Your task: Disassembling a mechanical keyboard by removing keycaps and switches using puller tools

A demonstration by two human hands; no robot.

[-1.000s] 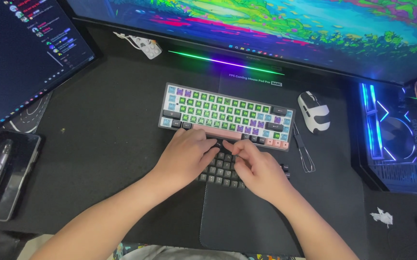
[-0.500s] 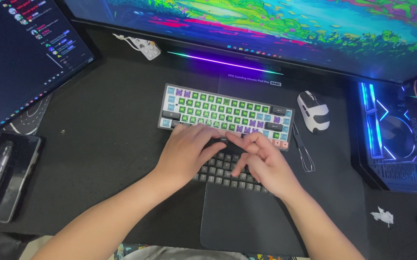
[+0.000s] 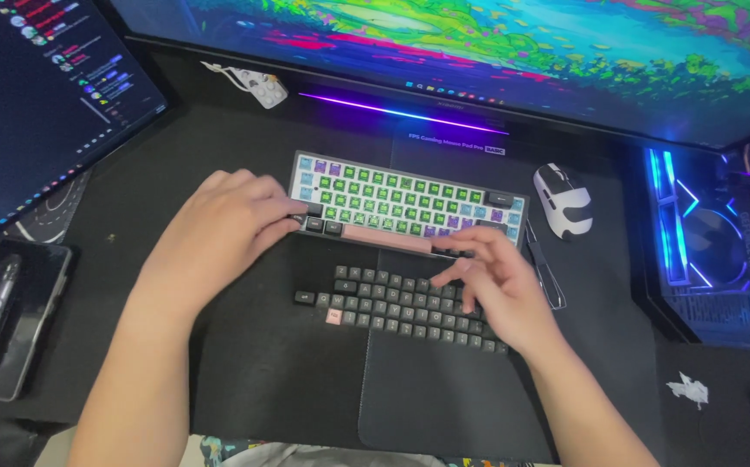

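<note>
Gripping keyboard (image 3: 405,205) edge, seemingly; left hand (image 3: 219,229).

A black desk mat (image 3: 245,380) covers the desk, bearing a compact keyboard (image 3: 405,203) with green, white and purple keys at the fingertips of both hands. Loose dark keycaps (image 3: 392,307) lie in rows between the hands. A white-and-black mouse (image 3: 564,200) sits beyond the right hand (image 3: 496,285); a dark tray (image 3: 3,316) lies outside the left hand (image 3: 224,229).

Dim desk lit by glowing monitor (image 3: 479,60) and purple light strip (image 3: 401,114); sharp, slight edge distortion.
</note>
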